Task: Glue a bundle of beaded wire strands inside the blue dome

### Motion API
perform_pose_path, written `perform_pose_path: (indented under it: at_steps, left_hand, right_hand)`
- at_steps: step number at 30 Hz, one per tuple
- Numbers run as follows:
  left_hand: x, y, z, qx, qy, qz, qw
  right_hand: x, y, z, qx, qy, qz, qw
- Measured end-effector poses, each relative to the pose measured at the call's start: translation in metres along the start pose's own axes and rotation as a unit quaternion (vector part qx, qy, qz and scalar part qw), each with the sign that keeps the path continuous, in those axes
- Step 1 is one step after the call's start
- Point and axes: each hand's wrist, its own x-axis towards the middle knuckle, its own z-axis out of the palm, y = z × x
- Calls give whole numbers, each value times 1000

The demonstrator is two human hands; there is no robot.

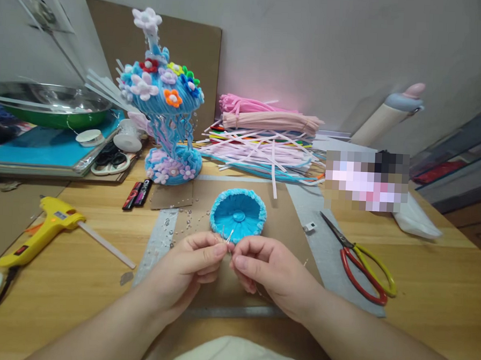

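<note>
My left hand [189, 268] and my right hand [266, 270] meet at the middle of the table, fingertips pinched together on a thin clear thread [227, 238] whose short ends stick up between them. Just beyond the fingertips lies a blue pipe-cleaner cap [238, 215], hollow side up, on a brown cardboard sheet [287, 214]. Small clear beads [179, 225] are scattered to the left of the cap.
A blue mushroom-shaped model with flowers [168, 98] stands behind. A pile of pink and coloured pipe cleaners [267, 136] lies at back. Scissors with red and yellow handles [361, 264] sit right, a yellow glue gun [44, 226] left, a metal bowl [51, 103] far left.
</note>
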Motion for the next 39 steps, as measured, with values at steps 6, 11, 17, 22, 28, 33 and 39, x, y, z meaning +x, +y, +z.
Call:
perform_pose_path:
  at_steps: [6,11,17,22,28,33,39]
  left_hand:
    - [0,-2,3,31,18,7,999]
    - [-2,-3,5,75,18,47,996]
    - [-1,-5,4,145,-10,133,980]
    - [-2,-8,3,121,-21,59,991]
    - [-3,-6,7,93,-40,15,995]
    - [-3,-5,8,198,-1,84,977]
    - [-7,-5,12,367,80,177,910]
  right_hand:
    - [0,2,0,-53,25,11,998]
    - [2,-1,-1,-58,42,-3,997]
    - [2,-3,-4,-36,60,-94,993]
    - [1,-2,-5,-34,60,-104,992]
    - [1,-2,-6,-32,49,-103,993]
    - [1,-4,-4,-51,60,-88,993]
    - [0,-7,-2,-97,85,-66,989]
